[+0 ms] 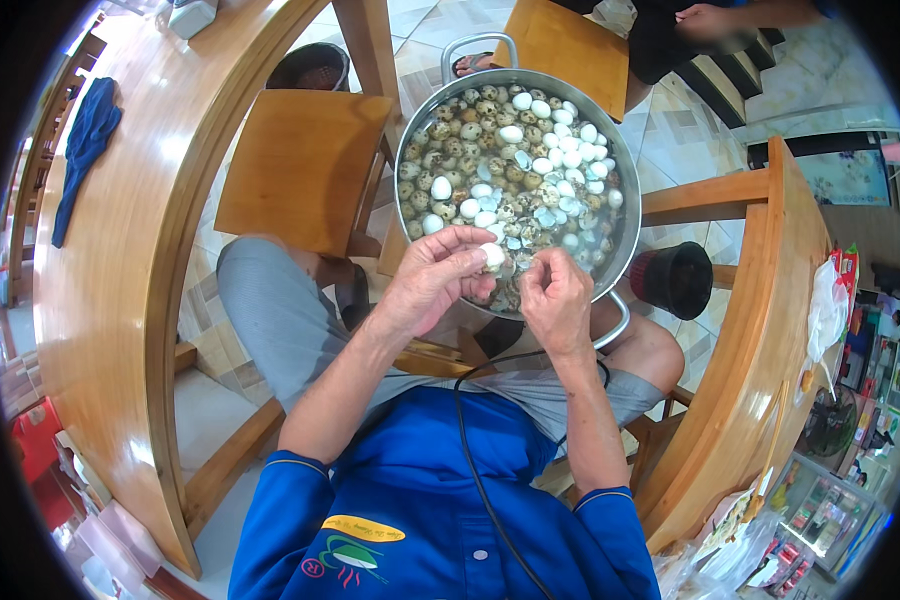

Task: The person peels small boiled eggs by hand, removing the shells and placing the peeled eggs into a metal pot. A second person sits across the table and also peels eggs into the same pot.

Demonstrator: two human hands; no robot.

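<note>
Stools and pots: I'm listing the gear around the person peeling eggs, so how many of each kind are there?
Wooden stools: 2
Metal pots: 1
Black cups: 1
Total: 4

Near rim of metal pot [610, 160] behind both hands, second person [715, 25] cut off at top edge

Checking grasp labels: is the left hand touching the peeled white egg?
Touching. The head view shows the left hand with its fingertips closed around the small white egg above the pot rim.
</note>
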